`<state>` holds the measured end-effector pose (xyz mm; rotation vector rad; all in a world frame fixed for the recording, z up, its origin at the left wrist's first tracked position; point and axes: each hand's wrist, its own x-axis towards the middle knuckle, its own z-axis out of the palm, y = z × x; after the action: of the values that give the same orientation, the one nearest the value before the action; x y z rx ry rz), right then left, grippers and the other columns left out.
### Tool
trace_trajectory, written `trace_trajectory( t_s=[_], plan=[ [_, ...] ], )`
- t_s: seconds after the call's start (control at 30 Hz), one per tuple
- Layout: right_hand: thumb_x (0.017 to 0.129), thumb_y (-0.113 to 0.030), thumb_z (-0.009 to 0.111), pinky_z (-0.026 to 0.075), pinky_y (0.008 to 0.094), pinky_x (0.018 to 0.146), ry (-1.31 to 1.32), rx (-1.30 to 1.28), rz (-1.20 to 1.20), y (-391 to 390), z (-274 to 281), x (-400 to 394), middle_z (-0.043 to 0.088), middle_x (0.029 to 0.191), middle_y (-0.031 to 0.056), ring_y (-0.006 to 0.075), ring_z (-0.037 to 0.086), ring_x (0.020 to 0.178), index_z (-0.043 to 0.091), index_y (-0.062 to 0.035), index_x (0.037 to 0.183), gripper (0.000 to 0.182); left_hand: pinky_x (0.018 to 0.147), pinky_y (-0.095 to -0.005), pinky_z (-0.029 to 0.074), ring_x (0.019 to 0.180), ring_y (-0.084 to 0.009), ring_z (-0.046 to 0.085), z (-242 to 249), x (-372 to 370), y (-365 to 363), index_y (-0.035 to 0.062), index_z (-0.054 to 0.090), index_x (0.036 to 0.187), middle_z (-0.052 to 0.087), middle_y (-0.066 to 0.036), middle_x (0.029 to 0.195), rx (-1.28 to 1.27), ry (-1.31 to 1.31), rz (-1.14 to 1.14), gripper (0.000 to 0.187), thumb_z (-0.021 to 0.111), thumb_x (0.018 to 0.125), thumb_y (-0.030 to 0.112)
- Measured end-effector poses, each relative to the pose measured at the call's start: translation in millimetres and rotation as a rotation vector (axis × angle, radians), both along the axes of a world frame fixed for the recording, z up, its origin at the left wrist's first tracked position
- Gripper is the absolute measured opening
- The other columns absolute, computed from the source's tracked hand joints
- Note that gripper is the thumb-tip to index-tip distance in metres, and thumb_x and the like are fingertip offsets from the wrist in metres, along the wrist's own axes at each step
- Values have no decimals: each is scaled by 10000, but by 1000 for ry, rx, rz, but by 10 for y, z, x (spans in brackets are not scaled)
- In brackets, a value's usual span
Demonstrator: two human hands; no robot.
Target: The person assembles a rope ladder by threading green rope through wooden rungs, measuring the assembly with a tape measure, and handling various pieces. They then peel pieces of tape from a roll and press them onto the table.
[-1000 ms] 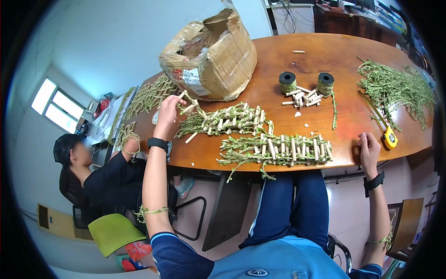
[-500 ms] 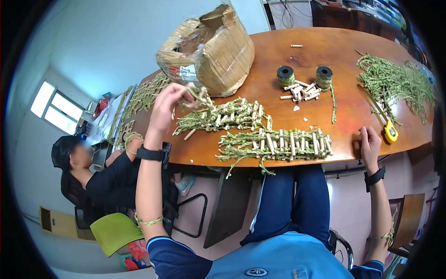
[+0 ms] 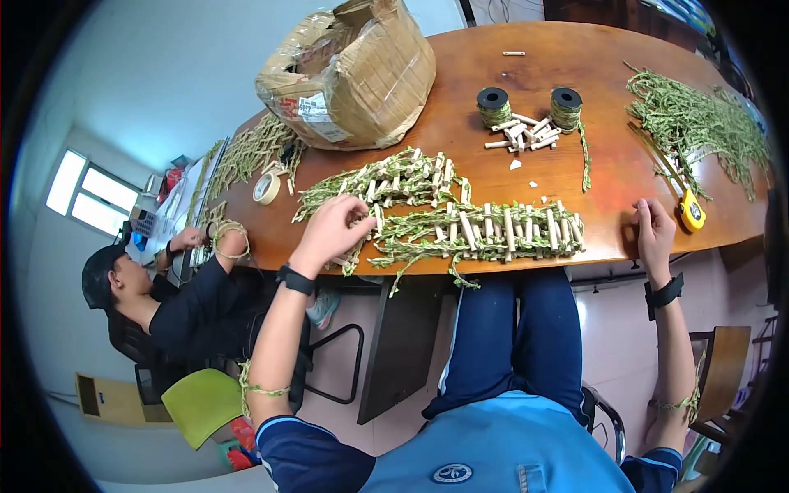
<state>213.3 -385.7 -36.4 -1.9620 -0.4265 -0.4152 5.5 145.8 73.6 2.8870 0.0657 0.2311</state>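
My left hand (image 3: 333, 234) is closed with curled fingers at the left end of the near leafy cord ladder (image 3: 481, 234), which has pale wooden rungs. A leafy strand (image 3: 352, 261) hangs below these fingers, and a rung shows by the fingertips; the grip itself is partly hidden. Just beyond lies a second, bunched leafy ladder (image 3: 394, 182). My right hand (image 3: 655, 234) rests loosely closed at the table's front edge, with nothing visible in it. To its right is a yellow tape measure (image 3: 691, 212), its blade drawn out.
A taped cardboard box (image 3: 374, 86) stands at the back left, near a tape roll (image 3: 266, 188). Two spools of leafy cord (image 3: 494, 108) stand behind loose wooden sticks (image 3: 526, 134). Green strands (image 3: 694, 123) cover the right side. A co-worker (image 3: 177, 287) sits at the left.
My left hand has come down and toward me from the far ladder's left end to the near ladder. The tape roll has come into sight. My right hand keeps its place by the tape measure.
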Motion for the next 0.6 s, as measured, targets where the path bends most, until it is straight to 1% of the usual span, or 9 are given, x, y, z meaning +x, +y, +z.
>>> trace_trajectory(
  t_s=[0.07,0.13,0.17,0.27,0.4,0.43,0.47,0.53,0.6],
  plan=[
    [1056,-189,572,415,239,598,3,7,2,-11,-22,-2,565,667,6,66,520,638,667,24,941,259,747,-381,532,811,-261,665,-114,47,-60,41,690,961,678,-98,899,78,-16,-19,306,764,883,327],
    [1069,-195,566,383,225,598,-7,16,6,-10,-49,16,531,689,-18,50,479,659,655,22,945,266,738,-382,531,797,-258,671,-188,109,-149,46,700,930,684,-88,845,-23,84,156,325,790,861,350],
    [1062,-193,570,399,233,597,-9,12,1,-20,-48,24,551,678,-5,59,502,647,661,23,942,264,712,-378,538,739,-253,687,-243,148,-157,53,709,889,706,-68,771,31,38,190,320,811,837,351],
    [1049,-189,578,433,251,596,-10,4,-1,-16,-22,18,594,655,24,81,550,621,674,24,936,259,690,-368,546,692,-244,703,-319,193,-184,55,709,849,722,-55,727,100,12,251,301,831,816,328],
    [1048,-186,579,436,254,594,-16,-1,3,-14,-14,10,595,651,30,87,557,617,673,24,929,259,674,-351,550,675,-235,711,-291,191,-166,53,687,876,733,-58,722,-50,-9,319,196,794,791,194],
    [1047,-186,579,436,254,594,-21,-3,1,-12,-12,8,593,650,32,89,558,616,673,24,927,259,658,-338,547,665,-221,706,-213,189,-185,47,678,906,725,-67,710,-81,29,402,170,742,785,147],
    [1048,-185,578,436,254,593,-24,-2,1,-10,-14,9,591,649,31,88,557,615,671,24,926,259,694,-371,564,712,-242,726,-141,167,-132,71,685,921,737,-68,760,-162,36,463,217,761,760,196],
    [1048,-184,577,434,254,591,-32,1,-2,-9,-25,10,587,648,29,87,556,614,669,24,923,259,649,-309,543,658,-167,697,-3,90,78,45,678,942,725,-61,739,-261,-118,449,176,730,801,135],
    [1049,-182,577,432,255,589,-35,-16,-5,-28,-15,0,584,649,27,88,552,613,667,23,923,258,605,-250,496,654,-88,642,194,-1,381,18,668,980,696,-32,720,-496,-252,379,133,680,856,65]
  ],
)
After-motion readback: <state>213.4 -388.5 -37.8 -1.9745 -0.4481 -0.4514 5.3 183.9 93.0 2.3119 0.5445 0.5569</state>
